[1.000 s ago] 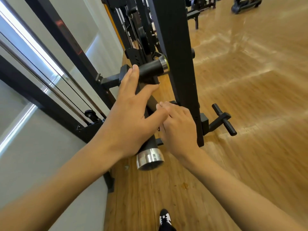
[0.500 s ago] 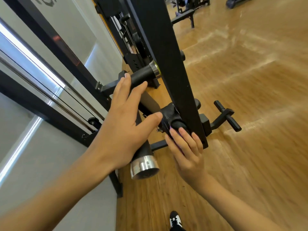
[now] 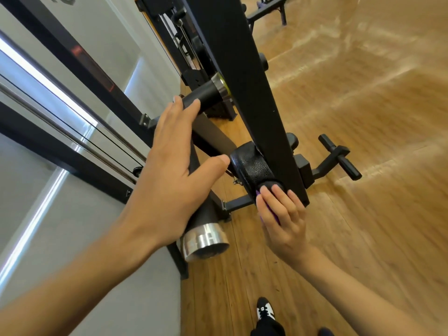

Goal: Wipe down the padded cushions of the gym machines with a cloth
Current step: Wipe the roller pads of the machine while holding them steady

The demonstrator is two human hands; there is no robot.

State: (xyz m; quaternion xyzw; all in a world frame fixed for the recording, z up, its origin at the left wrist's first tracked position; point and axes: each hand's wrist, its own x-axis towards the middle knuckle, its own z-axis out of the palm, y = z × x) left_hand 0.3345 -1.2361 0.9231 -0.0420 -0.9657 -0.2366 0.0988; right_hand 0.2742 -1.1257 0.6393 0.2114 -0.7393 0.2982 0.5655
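Observation:
A black padded cushion (image 3: pixel 249 166) is mounted beside the machine's black upright post (image 3: pixel 242 76). My right hand (image 3: pixel 281 219) presses a purple cloth (image 3: pixel 271 212) against the cushion's lower end; only a strip of cloth shows between the fingers. My left hand (image 3: pixel 169 175) lies flat with straight fingers over a black roller bar with a chrome end cap (image 3: pixel 206 243), thumb tip close to the cushion. A second black roller (image 3: pixel 206 95) sits just past my left fingertips.
A glass wall with black frames and steel cables (image 3: pixel 72 132) runs along the left. A black T-shaped peg (image 3: pixel 339 161) sticks out low on the right of the post. More gym equipment (image 3: pixel 266 10) stands at the far end of the wooden floor. My shoe (image 3: pixel 265 311) is below.
My right hand slid down the cushion from its top to its lower end, uncovering the padding. My left hand stayed on the roller bar.

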